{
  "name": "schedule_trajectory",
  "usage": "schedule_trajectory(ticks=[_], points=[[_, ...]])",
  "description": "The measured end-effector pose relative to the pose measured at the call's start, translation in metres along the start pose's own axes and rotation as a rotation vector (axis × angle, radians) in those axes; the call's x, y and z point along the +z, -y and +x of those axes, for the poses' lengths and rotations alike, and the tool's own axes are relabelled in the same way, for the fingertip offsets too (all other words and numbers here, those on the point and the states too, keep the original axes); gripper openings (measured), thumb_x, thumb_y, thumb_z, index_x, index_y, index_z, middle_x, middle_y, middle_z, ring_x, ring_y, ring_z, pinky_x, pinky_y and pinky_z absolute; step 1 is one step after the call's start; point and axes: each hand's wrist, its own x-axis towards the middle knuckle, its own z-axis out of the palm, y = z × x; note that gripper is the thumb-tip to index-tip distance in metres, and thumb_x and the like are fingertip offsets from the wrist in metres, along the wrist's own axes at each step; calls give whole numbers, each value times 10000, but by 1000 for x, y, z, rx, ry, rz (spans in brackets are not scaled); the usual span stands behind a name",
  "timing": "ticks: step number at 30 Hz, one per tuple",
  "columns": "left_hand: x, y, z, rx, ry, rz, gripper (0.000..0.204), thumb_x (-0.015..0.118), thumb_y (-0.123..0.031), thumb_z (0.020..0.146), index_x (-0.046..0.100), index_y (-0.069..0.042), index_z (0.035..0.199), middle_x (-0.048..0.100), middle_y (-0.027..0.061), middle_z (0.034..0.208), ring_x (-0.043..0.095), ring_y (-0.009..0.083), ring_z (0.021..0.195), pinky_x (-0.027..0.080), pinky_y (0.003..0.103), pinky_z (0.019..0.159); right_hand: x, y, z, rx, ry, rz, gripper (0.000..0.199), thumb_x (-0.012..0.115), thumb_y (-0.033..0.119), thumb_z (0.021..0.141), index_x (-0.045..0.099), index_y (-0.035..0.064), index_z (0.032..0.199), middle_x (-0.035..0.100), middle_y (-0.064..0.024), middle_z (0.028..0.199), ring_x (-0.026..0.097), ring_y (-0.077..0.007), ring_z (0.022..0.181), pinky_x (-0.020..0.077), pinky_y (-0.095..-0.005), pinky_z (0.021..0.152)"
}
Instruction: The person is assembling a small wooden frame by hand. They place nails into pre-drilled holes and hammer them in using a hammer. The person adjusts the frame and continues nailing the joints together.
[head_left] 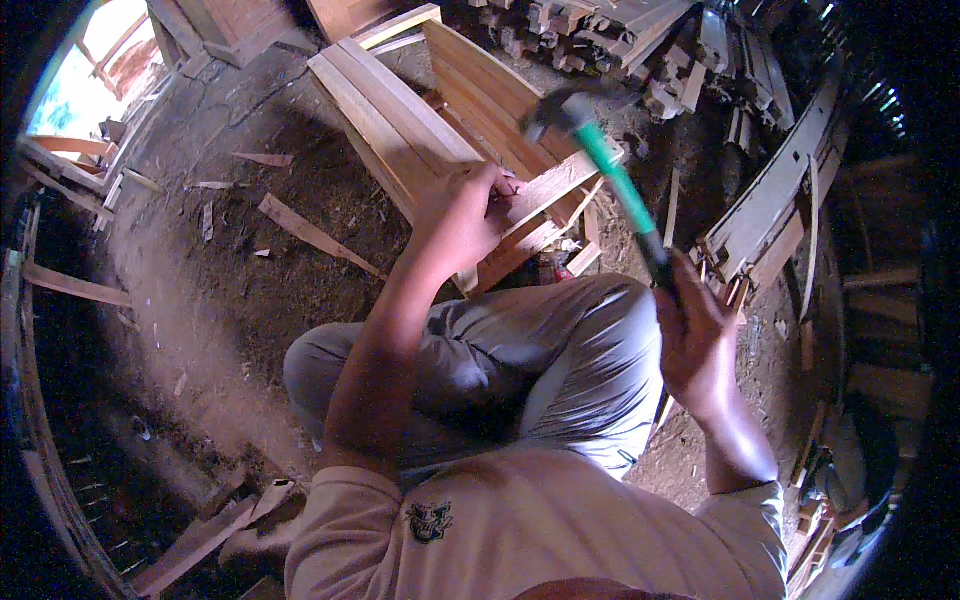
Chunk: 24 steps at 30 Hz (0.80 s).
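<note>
"So, what have you got in each hand?"

"My right hand (695,335) is closed round the grip of a green-and-black hammer (612,165), its head blurred above the far end of a pale slat (562,184). My left hand (465,205) is at the near end of that slat, fingers bent in. A thin dark thing (512,189) shows by the fingertips; it may be a nail, but it is too small to tell, and I cannot tell whether I'm pinching it."

"And where does the slat sit?"

"Across the near end of the long wooden frame (388,115), which lies on the dirt floor (230,290) just beyond my knees (620,310)."

"How would you strike cleanly, then?"

"If it is a nail, I'd stand it square to the wood, start with light taps, and take my fingers clear before hitting harder. I'd let the face land flat. Glancing blows could bend it, split that narrow slat or catch my knuckles."
</note>
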Motion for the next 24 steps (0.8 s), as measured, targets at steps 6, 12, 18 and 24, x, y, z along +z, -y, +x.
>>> schedule_trajectory(ticks=[6, 12, 18, 24], points=[[-3, -9, 1, -54, 7, -18, 104, 677, -111, 886, 678, -68, 981, 748, 124, 915, 718, 358, 858, 557, 462, 741, -13, 1, 7, 19, 79, 46, 362, 632, 20, 950, 597, -70, 1299, 700, -290, 1007, 727, -408, 831, 577, -428, 716], [-1, -3, -2, -89, 23, -22, 110, 695, -109, 869, 664, -43, 951, 752, 125, 935, 719, 358, 860, 556, 465, 744, 5, -14, -2, -159, 107, -61, 364, 645, 0, 930, 596, -94, 1278, 701, -284, 993, 722, -414, 833, 582, -434, 724], [3, 0, 0, -40, 4, -84, 120, 710, -108, 855, 654, -38, 934, 755, 120, 958, 720, 351, 878, 559, 451, 747, 2, -5, -6, -25, -61, 34, 380, 643, 1, 930, 591, -79, 1297, 699, -285, 980, 720, -420, 839, 579, -449, 726], [1, 1, -5, -91, 14, -83, 131, 716, -116, 858, 658, -45, 951, 757, 111, 946, 721, 348, 867, 559, 442, 754, -1, -7, 0, -48, 69, -3, 363, 637, 23, 943, 593, -76, 1289, 700, -285, 1013, 717, -422, 923, 569, -436, 788]])
